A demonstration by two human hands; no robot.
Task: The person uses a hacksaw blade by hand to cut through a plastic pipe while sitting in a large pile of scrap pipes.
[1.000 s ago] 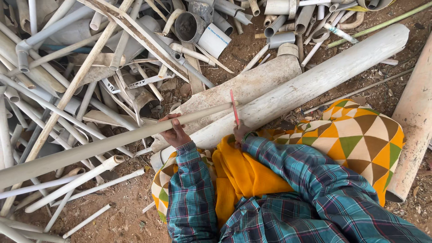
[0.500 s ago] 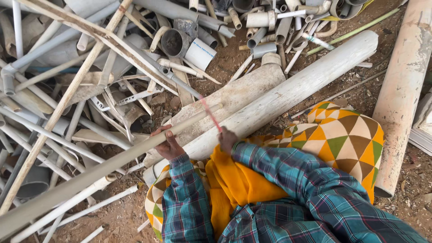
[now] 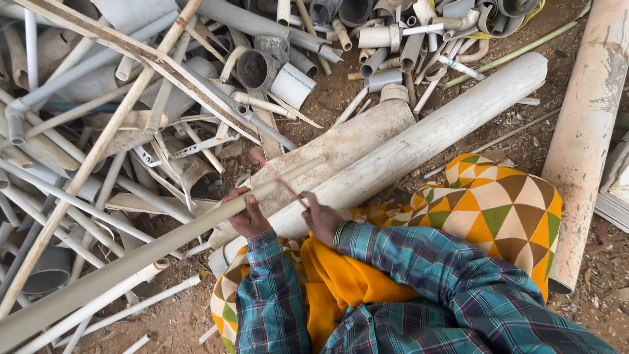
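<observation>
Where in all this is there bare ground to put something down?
Bare dirt shows between the big white pipe and the tall pipe at right, and at bottom left below the long thin pipe. The scrap pile upper left is packed.

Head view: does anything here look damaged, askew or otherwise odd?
Yes. The pile of pipes lies crisscrossed on the dirt, some pieces split open and flattened. The left hand steadies a long thin pipe while the right hand holds a blurred thin reddish blade against it.

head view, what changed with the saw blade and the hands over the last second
The thin red saw blade in the right hand went from near upright to slanting up-left across the long pipe, blurred with motion. The left hand kept its grip on the pipe; the big pipes underneath stayed put.
</observation>
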